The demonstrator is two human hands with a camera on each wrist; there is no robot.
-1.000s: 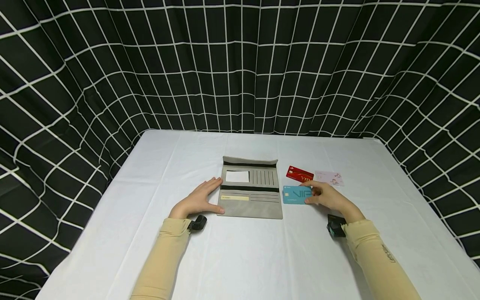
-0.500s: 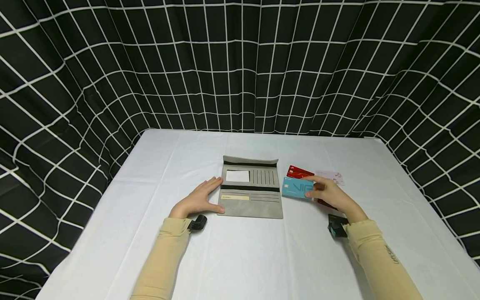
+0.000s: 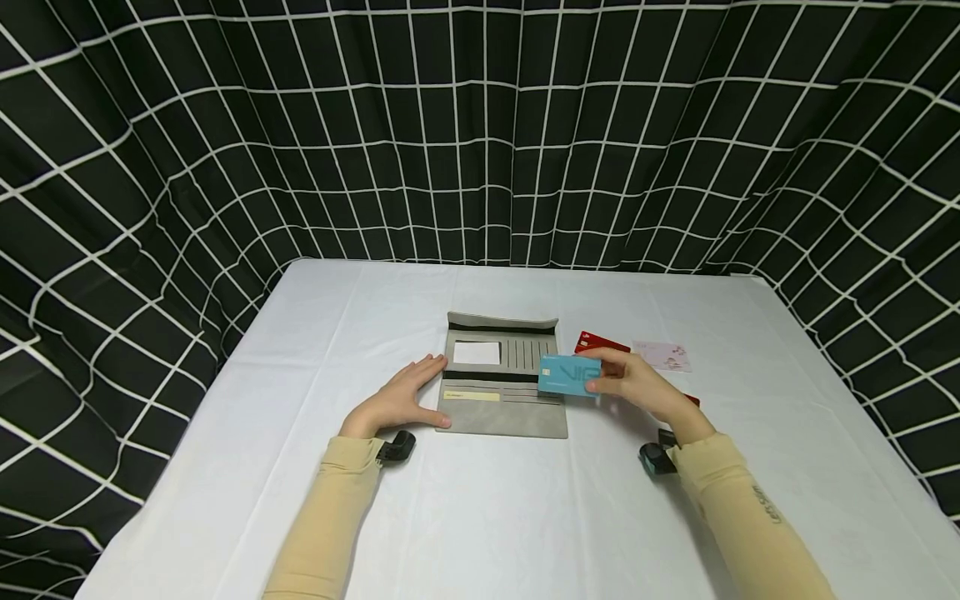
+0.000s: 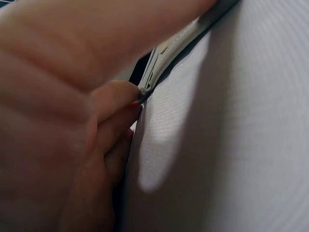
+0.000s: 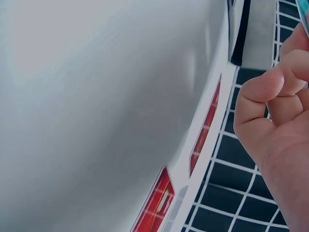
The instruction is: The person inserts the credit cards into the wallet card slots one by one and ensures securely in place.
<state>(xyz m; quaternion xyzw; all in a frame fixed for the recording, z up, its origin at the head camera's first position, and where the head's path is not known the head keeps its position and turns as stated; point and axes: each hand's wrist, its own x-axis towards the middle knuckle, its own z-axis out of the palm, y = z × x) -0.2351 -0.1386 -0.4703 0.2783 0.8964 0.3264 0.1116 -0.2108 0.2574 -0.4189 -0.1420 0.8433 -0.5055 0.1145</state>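
Observation:
An unfolded grey wallet (image 3: 517,417) lies on the table, with slots and a white window (image 3: 477,353). A cream strip (image 3: 471,396) shows in its lower half. My left hand (image 3: 393,398) rests at the wallet's left edge, fingers extended, thumb touching the lower corner. My right hand (image 3: 637,385) pinches a light blue VIP card (image 3: 566,375) by its right end, between thumb and fingers. The card overlaps the wallet's right edge in the head view; whether it touches is unclear. In the right wrist view, just a corner of the blue card (image 5: 304,9) shows above the fingers.
Right of the wallet lies a red card (image 3: 600,341), partly hidden by my right hand. Beside it is a pale pink card (image 3: 662,356). Another red card (image 3: 693,400) peeks out behind my right wrist. A black grid-patterned curtain (image 3: 480,167) encloses the white table (image 3: 480,517).
My right hand has lifted the blue card off the table and carried it left, from beside the wallet to over its right edge. The left hand stays in place.

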